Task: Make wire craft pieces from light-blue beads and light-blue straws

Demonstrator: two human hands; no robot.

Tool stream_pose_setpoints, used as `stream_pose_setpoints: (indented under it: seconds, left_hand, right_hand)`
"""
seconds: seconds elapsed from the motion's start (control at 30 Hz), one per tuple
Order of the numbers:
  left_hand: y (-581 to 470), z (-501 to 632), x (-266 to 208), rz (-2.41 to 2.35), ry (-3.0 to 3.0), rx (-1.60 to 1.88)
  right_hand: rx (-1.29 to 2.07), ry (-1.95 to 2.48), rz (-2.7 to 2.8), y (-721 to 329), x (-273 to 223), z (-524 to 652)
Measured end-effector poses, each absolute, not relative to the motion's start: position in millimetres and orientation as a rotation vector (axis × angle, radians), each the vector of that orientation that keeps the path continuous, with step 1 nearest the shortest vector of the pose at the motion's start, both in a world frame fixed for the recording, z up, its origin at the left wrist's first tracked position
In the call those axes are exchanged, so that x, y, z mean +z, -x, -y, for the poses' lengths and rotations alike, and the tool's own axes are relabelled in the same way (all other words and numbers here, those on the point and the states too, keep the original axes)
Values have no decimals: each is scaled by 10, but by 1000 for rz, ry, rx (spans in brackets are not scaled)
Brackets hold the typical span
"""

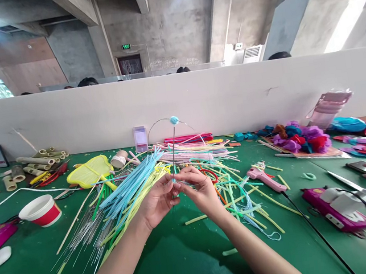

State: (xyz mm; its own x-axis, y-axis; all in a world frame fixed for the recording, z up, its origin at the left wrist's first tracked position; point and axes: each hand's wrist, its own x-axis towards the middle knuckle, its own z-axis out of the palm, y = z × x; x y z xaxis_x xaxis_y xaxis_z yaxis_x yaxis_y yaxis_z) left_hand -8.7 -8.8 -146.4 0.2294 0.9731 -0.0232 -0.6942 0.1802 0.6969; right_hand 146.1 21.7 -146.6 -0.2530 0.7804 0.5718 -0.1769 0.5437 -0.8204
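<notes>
Left hand (160, 197) and right hand (197, 189) both on a thin dark wire stem (174, 151) topped with a round light-blue ball (174, 120)

So the stem is up in the air over the middle of the green worktop (176, 263), nearly upright, just a slight lean. The left hand's grip is closed, pinching it down near the bottom. The right hand's is pinched too, fingertips right next to the left's, at a tiny light-blue bit (174, 181) on the stem. Which finger is on what, honestly can't tell. Thin curved wires (159, 121) arc out either side of the ball.

Pretty messy spread around it. A bundle of straight light-blue sticks (134, 177) lies just left of the left hand, with bare silver wires (84, 235) poking out the near end. Further left there's a yellow plastic tray with a handle (88, 172) and a white paper cup with a red band (41, 212). Near the right hand it's loose green and yellow strips (240, 214), then a pink glue gun (267, 180) with a black cord, and a magenta power strip (328, 212) beyond that. At the back, a phone (140, 139) stands against a long white partition (178, 99).
</notes>
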Motion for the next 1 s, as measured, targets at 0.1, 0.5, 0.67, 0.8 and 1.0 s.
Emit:
stream_pose_setpoints:
  seconds: [0.1, 0.5, 0.67, 0.8, 1.0]
  left_hand:
    - [76, 75, -1456, -615, -648, 1245]
    - [-75, 172, -1460, -983, -1352, 1500]
    - [-80, 181, -1539, -1274, -1725, 1594]
    - [-49, 142, -1570, -1320, -1820, 1603]
    - [-20, 117, -1578, -1335, -1818, 1527]
  right_hand:
    - [969, 525, 1589, -1497, -1468, -259]
    - [615, 622, 1738, -1608, -1386, -273]
    - [497, 667, 1755, -1605, -1390, -274]
    - [390, 663, 1802, -1618, -1411, -319]
    - [251, 738, 1877, -1644, -1433, -343]
